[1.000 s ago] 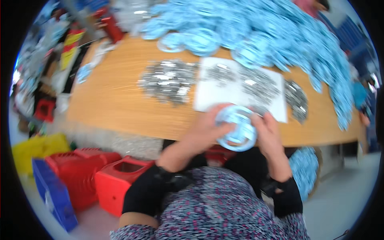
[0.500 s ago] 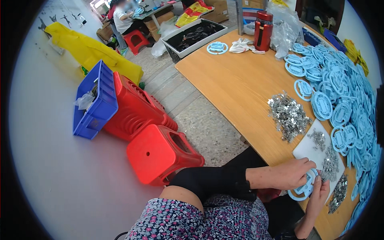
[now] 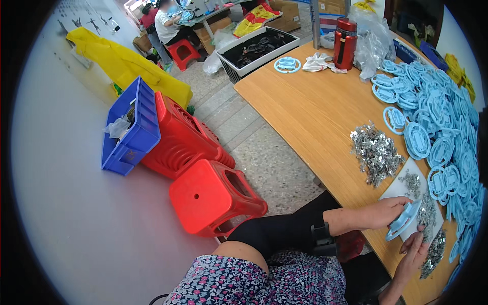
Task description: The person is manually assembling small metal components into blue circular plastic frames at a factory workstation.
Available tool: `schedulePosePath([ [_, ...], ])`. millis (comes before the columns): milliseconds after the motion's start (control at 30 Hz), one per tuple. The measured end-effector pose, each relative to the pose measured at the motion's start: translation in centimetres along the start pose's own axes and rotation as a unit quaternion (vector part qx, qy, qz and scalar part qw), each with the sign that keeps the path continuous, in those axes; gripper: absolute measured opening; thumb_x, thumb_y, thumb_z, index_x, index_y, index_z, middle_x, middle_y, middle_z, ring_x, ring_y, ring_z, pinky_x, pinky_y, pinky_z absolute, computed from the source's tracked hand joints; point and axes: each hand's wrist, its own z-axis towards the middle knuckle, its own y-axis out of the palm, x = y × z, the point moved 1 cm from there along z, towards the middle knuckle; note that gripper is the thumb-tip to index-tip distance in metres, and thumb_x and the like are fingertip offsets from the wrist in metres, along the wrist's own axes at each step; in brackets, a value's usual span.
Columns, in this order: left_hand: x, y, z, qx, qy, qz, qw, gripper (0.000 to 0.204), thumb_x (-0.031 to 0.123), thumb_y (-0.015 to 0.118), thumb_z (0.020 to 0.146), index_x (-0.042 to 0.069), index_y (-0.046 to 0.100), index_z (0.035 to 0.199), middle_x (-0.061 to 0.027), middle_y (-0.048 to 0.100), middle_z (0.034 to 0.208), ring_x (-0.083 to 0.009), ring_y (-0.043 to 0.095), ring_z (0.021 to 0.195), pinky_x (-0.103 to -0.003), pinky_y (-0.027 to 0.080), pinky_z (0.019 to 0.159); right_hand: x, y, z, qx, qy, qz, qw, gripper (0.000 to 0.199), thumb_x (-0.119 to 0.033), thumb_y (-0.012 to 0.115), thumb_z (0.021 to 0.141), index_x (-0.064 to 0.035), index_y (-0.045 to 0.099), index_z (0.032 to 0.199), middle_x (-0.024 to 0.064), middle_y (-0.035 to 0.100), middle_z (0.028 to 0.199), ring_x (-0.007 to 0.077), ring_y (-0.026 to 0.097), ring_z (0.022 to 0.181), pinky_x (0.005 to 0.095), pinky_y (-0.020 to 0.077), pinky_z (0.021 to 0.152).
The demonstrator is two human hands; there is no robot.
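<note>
Left hand (image 3: pixel 391 211) holds a light-blue oval plastic frame (image 3: pixel 404 221), tilted, at the white board (image 3: pixel 396 188)'s near edge. Right hand (image 3: pixel 416 249) is just beside it, fingers narrowed together; I can't tell whether they hold anything. Broad bare wood on the bench (image 3: pixel 315 101) runs between the silver metal heap (image 3: pixel 376 155) and the red flask (image 3: pixel 345 48); piled blue frames (image 3: pixel 442 117) crowd the far side.

The left hand (image 3: pixel 387 213) grips with bent fingers (image 3: pixel 402 200), the right hand (image 3: pixel 416 250) half-curled nearby.
</note>
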Motion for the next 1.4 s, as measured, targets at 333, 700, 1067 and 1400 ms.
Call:
schedulePosePath([
  [333,0.0,2.2,0.5,-0.079,-0.038,-0.126,0.988,0.042,0.027,0.035,0.108,0.002,0.047,0.140,-0.0091,0.064,0.111,-0.0164,0.065,0.096,-0.031,0.054,0.082,0.8,-2.2,-2.1,0.052,0.076,0.010,0.996,0.030,-0.023,0.052,0.106,-0.0071,0.059,0.130,-0.0110,0.042,0.076,-0.0027,0.028,0.059,0.0173,0.0183,0.052],
  [700,0.6,-0.5,-0.9,-0.121,-0.107,-0.313,0.936,0.050,0.035,0.049,0.105,0.002,0.046,0.143,-0.0151,0.063,0.128,-0.0258,0.067,0.110,-0.041,0.059,0.088,-3.0,2.1,-1.2,0.027,0.005,-0.005,1.000,0.031,-0.011,0.053,0.102,0.0001,0.057,0.131,0.0059,0.068,0.109,0.0067,0.057,0.074,0.0268,0.0464,0.065],
  [1067,0.0,1.5,-1.5,-0.113,-0.084,-0.305,0.942,0.045,0.029,0.053,0.103,0.005,0.050,0.141,-0.0169,0.057,0.139,-0.0285,0.065,0.115,-0.046,0.063,0.083,-4.0,2.1,-0.3,0.019,0.026,0.067,0.997,0.034,-0.012,0.069,0.094,0.0034,0.061,0.123,0.0062,0.067,0.079,0.0049,0.060,0.072,0.0261,0.0503,0.065],
  [1400,0.6,1.6,-1.3,-0.092,-0.125,-0.290,0.944,0.049,0.033,0.054,0.102,0.001,0.052,0.139,-0.0177,0.065,0.124,-0.0275,0.069,0.106,-0.043,0.065,0.076,-3.7,2.3,-0.5,0.046,-0.010,0.063,0.997,0.028,-0.015,0.057,0.102,0.0048,0.055,0.121,0.0127,0.067,0.085,0.0148,0.068,0.073,0.0286,0.0525,0.066],
])
